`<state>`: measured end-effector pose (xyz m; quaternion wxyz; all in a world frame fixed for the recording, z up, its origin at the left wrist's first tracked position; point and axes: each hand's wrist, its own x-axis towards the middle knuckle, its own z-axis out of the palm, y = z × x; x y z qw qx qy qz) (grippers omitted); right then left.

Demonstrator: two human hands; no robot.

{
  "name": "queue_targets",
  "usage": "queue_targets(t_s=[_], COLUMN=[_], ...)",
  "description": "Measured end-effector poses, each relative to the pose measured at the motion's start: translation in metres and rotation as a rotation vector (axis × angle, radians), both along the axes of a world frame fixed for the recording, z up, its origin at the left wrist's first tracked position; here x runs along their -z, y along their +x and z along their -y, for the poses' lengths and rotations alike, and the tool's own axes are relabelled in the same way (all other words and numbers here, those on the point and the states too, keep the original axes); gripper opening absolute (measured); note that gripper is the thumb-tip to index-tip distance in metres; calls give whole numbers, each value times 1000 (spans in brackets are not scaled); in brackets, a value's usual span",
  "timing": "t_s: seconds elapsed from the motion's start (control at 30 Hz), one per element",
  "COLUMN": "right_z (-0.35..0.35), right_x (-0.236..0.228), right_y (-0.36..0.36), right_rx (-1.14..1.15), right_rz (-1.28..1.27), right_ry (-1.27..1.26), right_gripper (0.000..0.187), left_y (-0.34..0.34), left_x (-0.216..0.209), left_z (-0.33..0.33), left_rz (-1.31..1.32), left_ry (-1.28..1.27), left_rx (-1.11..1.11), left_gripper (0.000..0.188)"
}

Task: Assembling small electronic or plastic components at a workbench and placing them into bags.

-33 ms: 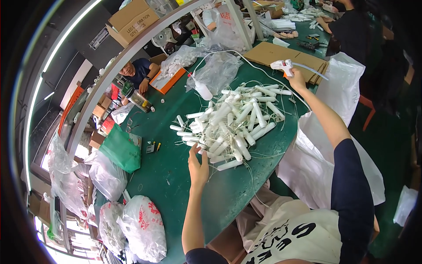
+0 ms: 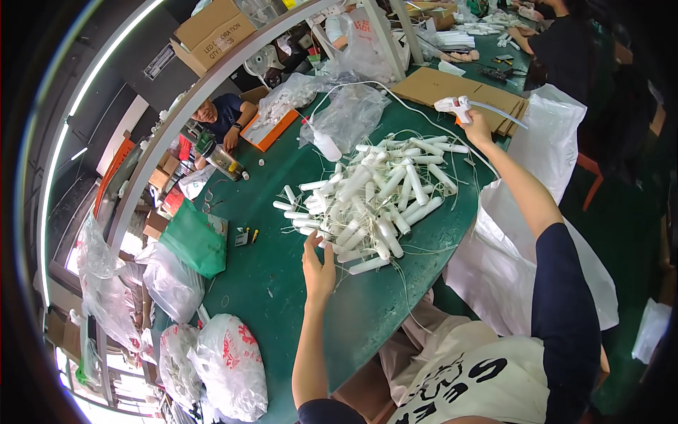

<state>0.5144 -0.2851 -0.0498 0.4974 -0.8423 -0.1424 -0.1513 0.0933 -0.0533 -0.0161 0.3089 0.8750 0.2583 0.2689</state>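
Note:
My right hand is closed round the handle of a white hot glue gun, held over the far right of the table. A long pale glue stick sticks out of its back. At the near left edge of a heap of white tubes with thin wires, my left hand has its thumb and fingers apart. The end of one white tube lies between them, and I see no firm grip on it. The tubes lie tangled in many directions.
A white squeeze bottle lies behind the heap, and a white cord curves round it. Flat cardboard is at the far right. Plastic bags and a green bag stand left. Another person sits across the table.

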Motion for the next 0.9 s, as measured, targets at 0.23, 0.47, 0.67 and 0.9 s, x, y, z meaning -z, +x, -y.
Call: queue_targets(t_s=[0.23,0.47,0.67,0.9], right_z=[4,5,8,9], right_x=[-3,-6,-3,-8], right_y=[1,3,6,-1], right_rx=[-41,-34,-142,-227], right_rz=[1,-55,-210,-241], right_ry=[5,7,174,251], right_gripper=[32,25,24,19], left_y=[2,-2,-4,-4], left_x=[-1,1,2,4], left_z=[3,1,0,-1], left_rz=[-4,-31,-23,-35], left_ry=[-70,-4,-7,-4], left_rx=[13,27,23,20], left_gripper=[43,42,41,42])
